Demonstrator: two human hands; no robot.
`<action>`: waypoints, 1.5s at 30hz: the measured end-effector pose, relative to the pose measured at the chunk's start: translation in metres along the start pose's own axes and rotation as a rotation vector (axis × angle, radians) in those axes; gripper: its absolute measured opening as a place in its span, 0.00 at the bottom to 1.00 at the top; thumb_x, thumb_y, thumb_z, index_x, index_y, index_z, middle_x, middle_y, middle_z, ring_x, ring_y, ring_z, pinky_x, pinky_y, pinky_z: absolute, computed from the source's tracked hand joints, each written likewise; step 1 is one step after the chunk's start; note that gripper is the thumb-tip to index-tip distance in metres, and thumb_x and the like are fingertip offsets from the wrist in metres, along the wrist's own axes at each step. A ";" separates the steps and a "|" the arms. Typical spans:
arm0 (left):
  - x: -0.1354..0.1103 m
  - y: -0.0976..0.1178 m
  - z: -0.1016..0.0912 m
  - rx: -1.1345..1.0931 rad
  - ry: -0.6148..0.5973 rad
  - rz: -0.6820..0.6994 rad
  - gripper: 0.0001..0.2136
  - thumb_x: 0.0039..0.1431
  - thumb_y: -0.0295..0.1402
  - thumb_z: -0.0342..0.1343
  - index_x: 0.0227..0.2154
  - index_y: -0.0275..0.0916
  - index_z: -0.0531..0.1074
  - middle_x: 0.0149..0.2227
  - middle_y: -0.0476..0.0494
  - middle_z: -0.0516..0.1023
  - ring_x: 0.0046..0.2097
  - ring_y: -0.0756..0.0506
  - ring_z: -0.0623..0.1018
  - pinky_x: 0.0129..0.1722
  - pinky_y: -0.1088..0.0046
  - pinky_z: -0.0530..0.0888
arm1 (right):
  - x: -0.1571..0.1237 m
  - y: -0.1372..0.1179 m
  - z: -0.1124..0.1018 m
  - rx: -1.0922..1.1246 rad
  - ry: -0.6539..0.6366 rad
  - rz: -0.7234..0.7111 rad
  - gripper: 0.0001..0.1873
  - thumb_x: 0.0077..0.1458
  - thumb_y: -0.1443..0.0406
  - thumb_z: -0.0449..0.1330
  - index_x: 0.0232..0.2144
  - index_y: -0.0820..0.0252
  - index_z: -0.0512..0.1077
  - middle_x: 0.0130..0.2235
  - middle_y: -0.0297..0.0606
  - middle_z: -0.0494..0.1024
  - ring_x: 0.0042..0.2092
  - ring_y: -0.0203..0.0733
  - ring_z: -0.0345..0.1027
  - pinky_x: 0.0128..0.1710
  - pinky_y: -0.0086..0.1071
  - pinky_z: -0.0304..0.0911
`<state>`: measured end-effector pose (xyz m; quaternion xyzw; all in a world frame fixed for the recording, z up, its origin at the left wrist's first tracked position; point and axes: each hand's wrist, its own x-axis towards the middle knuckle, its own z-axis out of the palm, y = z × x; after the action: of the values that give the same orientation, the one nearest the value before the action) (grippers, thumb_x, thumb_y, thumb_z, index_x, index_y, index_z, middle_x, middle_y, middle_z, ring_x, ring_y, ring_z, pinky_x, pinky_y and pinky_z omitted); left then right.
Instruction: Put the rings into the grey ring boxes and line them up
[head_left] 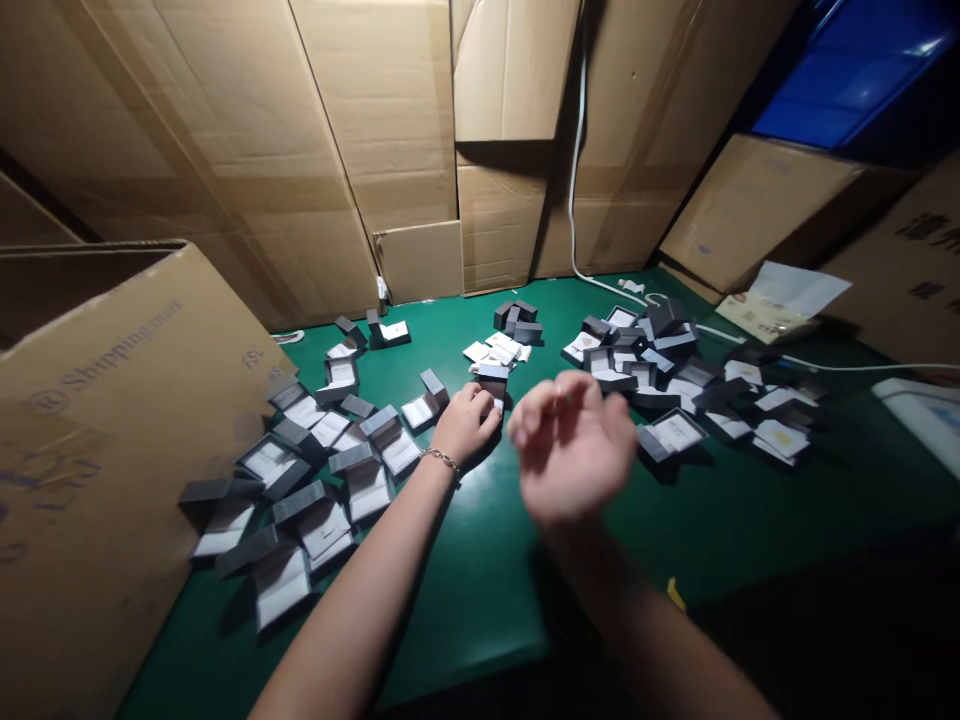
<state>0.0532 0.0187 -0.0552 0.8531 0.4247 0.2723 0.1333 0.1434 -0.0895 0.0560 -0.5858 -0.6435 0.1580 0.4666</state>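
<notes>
My left hand [466,422], with a thin chain bracelet [442,460] on its wrist, lies curled on the green table. Its fingertips reach a small open grey jewellery box [493,384], and I cannot tell whether they grip it. My right hand [574,447] is blurred and hangs above the table, its fingers loosely curled and nothing visible in them. Several open grey boxes with white inserts [675,432] lie scattered to its right, and more [349,490] lie to the left of my left hand.
A green table [480,610] carries the boxes, with a loose stack of white cards [495,350] behind my hands. Cardboard sheets [375,120] stand along the back, and a large carton [112,470] stands at the left. A white cable [825,365] crosses the table's right side.
</notes>
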 end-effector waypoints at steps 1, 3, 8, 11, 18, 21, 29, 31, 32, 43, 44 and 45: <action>0.000 0.000 -0.001 0.007 -0.005 0.013 0.09 0.61 0.34 0.47 0.29 0.38 0.69 0.37 0.43 0.69 0.38 0.46 0.70 0.43 0.66 0.69 | 0.018 0.019 0.003 0.027 0.120 0.078 0.21 0.64 0.57 0.37 0.45 0.53 0.66 0.30 0.39 0.71 0.27 0.41 0.66 0.24 0.33 0.65; 0.001 0.000 -0.002 0.026 -0.014 0.048 0.11 0.62 0.34 0.47 0.27 0.38 0.70 0.35 0.43 0.70 0.37 0.46 0.70 0.43 0.65 0.69 | 0.060 0.059 0.008 -0.012 0.235 0.215 0.25 0.63 0.59 0.34 0.44 0.57 0.68 0.34 0.42 0.73 0.30 0.40 0.68 0.28 0.33 0.66; 0.000 0.000 -0.003 0.041 -0.007 0.077 0.12 0.62 0.33 0.46 0.26 0.38 0.71 0.34 0.43 0.72 0.36 0.45 0.69 0.42 0.66 0.69 | 0.144 0.113 0.031 -0.649 -0.320 0.220 0.18 0.59 0.57 0.50 0.43 0.54 0.76 0.60 0.40 0.64 0.59 0.52 0.55 0.55 0.44 0.56; 0.000 0.000 -0.003 0.036 -0.015 0.058 0.10 0.61 0.33 0.48 0.26 0.38 0.70 0.35 0.43 0.72 0.37 0.45 0.69 0.41 0.67 0.69 | 0.166 0.112 0.057 -0.777 -0.460 0.201 0.18 0.52 0.56 0.60 0.41 0.58 0.77 0.60 0.46 0.64 0.60 0.60 0.50 0.60 0.58 0.41; 0.001 -0.001 -0.004 -0.022 -0.107 0.029 0.16 0.48 0.46 0.62 0.30 0.39 0.68 0.38 0.43 0.70 0.38 0.44 0.70 0.38 0.67 0.70 | 0.181 0.111 0.080 -0.891 -0.460 0.055 0.14 0.56 0.66 0.53 0.38 0.64 0.77 0.44 0.50 0.77 0.52 0.56 0.64 0.59 0.62 0.31; 0.000 -0.002 -0.005 -0.023 -0.122 0.031 0.16 0.47 0.44 0.63 0.30 0.39 0.67 0.39 0.44 0.70 0.39 0.44 0.70 0.39 0.66 0.70 | 0.174 0.113 0.063 -0.674 -0.344 0.096 0.18 0.59 0.64 0.48 0.34 0.64 0.77 0.43 0.49 0.78 0.48 0.53 0.67 0.57 0.56 0.45; -0.003 -0.001 -0.002 -0.217 -0.080 -0.051 0.15 0.48 0.42 0.64 0.30 0.39 0.66 0.40 0.47 0.68 0.37 0.48 0.72 0.37 0.71 0.71 | 0.071 0.124 0.043 0.541 0.432 0.404 0.20 0.46 0.50 0.59 0.24 0.63 0.72 0.23 0.34 0.73 0.22 0.32 0.61 0.24 0.28 0.58; -0.003 -0.002 -0.001 -0.247 -0.066 -0.061 0.16 0.47 0.42 0.65 0.30 0.39 0.66 0.40 0.46 0.68 0.37 0.48 0.72 0.38 0.70 0.71 | 0.054 0.126 0.044 0.671 0.484 0.461 0.18 0.43 0.52 0.61 0.23 0.62 0.70 0.23 0.32 0.73 0.21 0.30 0.59 0.21 0.25 0.56; -0.003 -0.003 -0.001 -0.257 -0.065 -0.062 0.16 0.46 0.41 0.65 0.29 0.39 0.66 0.40 0.46 0.68 0.37 0.48 0.72 0.38 0.70 0.71 | 0.050 0.126 0.044 0.720 0.482 0.481 0.17 0.42 0.52 0.61 0.24 0.61 0.69 0.23 0.31 0.73 0.21 0.29 0.59 0.21 0.25 0.55; 0.000 0.000 0.000 -0.275 0.224 -0.093 0.04 0.59 0.33 0.51 0.30 0.39 0.64 0.37 0.43 0.67 0.41 0.46 0.71 0.45 0.65 0.71 | 0.052 0.115 0.040 0.753 0.273 0.424 0.13 0.43 0.57 0.61 0.25 0.61 0.70 0.21 0.28 0.70 0.20 0.29 0.57 0.21 0.25 0.54; 0.000 0.000 0.000 -0.279 0.241 -0.089 0.02 0.58 0.31 0.51 0.32 0.39 0.64 0.38 0.43 0.68 0.42 0.45 0.71 0.46 0.65 0.70 | 0.051 0.112 0.038 0.733 0.258 0.388 0.12 0.44 0.57 0.61 0.26 0.61 0.71 0.21 0.28 0.70 0.21 0.30 0.58 0.22 0.26 0.55; 0.000 0.000 0.001 -0.285 0.251 -0.084 0.02 0.58 0.30 0.50 0.34 0.39 0.64 0.40 0.42 0.68 0.44 0.45 0.71 0.47 0.64 0.71 | 0.050 0.109 0.036 0.718 0.239 0.355 0.12 0.44 0.58 0.60 0.27 0.61 0.71 0.22 0.29 0.70 0.22 0.31 0.59 0.23 0.27 0.56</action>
<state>0.0537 0.0188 -0.0559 0.7664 0.4304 0.4281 0.2102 0.1871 -0.0033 -0.0235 -0.5022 -0.3778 0.3810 0.6782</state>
